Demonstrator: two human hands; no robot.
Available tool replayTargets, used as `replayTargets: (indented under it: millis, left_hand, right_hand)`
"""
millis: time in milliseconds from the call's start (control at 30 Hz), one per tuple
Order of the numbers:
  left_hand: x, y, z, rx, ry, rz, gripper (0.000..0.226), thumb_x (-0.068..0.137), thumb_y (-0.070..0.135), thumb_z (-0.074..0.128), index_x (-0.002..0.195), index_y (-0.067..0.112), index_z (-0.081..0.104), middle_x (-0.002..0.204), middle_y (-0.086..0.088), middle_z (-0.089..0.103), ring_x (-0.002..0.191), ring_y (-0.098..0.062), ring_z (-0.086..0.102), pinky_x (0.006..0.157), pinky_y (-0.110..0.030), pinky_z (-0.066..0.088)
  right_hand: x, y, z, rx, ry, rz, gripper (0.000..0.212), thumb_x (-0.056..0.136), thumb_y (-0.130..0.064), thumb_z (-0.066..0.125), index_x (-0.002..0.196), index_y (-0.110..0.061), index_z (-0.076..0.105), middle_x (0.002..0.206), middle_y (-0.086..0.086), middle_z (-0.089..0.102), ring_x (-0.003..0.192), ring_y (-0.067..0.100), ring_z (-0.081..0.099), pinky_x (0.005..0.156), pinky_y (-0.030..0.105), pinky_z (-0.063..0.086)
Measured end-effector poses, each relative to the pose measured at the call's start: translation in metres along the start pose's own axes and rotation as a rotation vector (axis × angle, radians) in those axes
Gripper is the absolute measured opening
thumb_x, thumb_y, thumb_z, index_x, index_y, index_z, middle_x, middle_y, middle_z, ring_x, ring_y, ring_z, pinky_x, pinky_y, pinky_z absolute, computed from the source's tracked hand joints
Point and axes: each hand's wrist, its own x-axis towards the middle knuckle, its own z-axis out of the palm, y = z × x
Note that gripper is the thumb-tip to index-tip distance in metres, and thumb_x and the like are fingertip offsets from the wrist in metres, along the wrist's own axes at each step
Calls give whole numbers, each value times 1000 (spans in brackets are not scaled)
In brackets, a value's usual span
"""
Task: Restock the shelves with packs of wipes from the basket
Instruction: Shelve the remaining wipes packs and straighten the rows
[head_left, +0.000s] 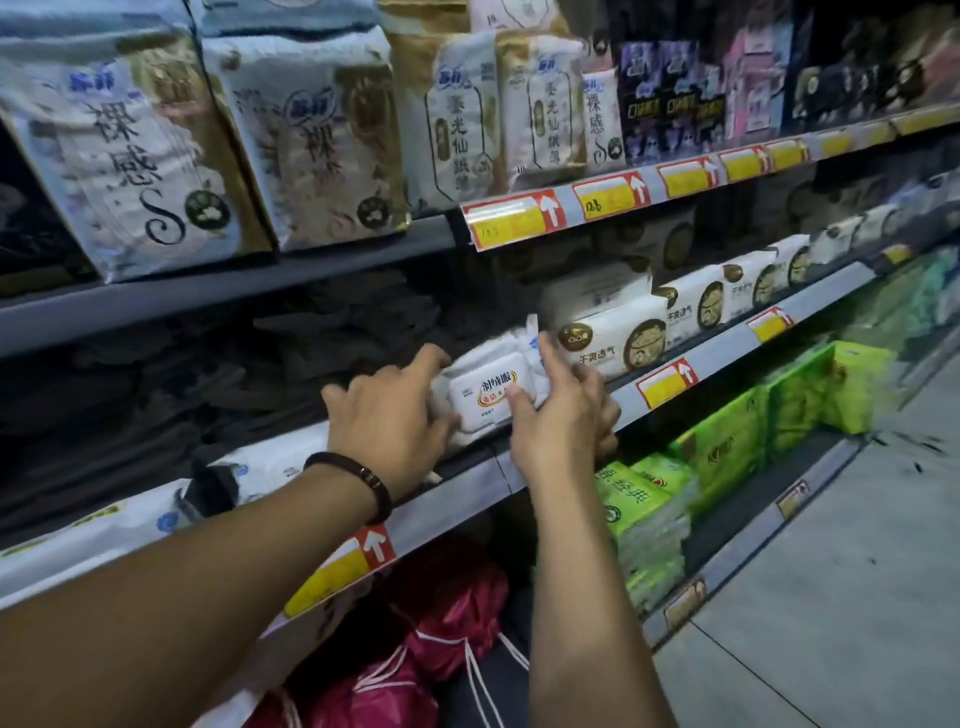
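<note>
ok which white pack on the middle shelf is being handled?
The flip-lid wipes pack, held between left hand and right hand; brown-logo packs beside it are untouched.

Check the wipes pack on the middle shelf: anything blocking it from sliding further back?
Nothing visible blocks it. The wipes pack sits at the shelf edge between the left hand and right hand. Behind it the shelf looks dark and open. The white packs stand to its right, beside it, not behind.

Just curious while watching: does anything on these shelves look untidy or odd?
Mildly. The white wipes pack between the left hand and right hand sits tilted on the middle shelf, unlike the neat row of packs beside it.
</note>
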Motion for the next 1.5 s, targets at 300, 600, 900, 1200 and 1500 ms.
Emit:
replayTargets:
  millis: [300,600,900,1200,1500]
  left_hand:
    - [-14,1,27,357,164,456,49,82,36,67,130,28,60,143,-10,52,126,-38,49,96,-51,34]
    - [-31,6,48,402,-106,317,96,95,74,28,168,20,-7,173,-25,-12,161,-42,-3,125,-63,-11]
    - [-22,12,52,493,-179,272,108,91,84,25,165,20,-18,172,-26,-8,158,-45,6,122,-66,-13]
    - [-52,-8,24,442,-133,248,98,97,73,32,163,27,-25,166,-20,-38,155,-43,-31,117,-72,-19]
    - [-124,-85,-13,430,-141,300,102,77,66,69,160,12,43,171,-21,25,157,-46,23,121,-71,13]
  right_hand:
    - [-7,15,10,26,168,37,35,88,-37,80,122,-39,74,135,-5,64,129,28,47,99,45,38]
    - [0,-11,-19,-224,-197,37,48,101,-45,63,147,-41,56,153,-3,53,141,34,33,105,48,31]
    - [-3,-14,-12,-321,-435,-2,64,107,-41,48,165,-37,21,177,-8,9,153,39,13,117,59,19]
    - [-20,-33,-31,-310,-481,-33,63,103,-45,59,161,-37,34,166,11,27,152,39,25,119,55,28]
    - [-78,-88,-24,-337,-667,-303,50,100,-41,64,146,-26,55,146,14,50,134,35,53,113,39,44]
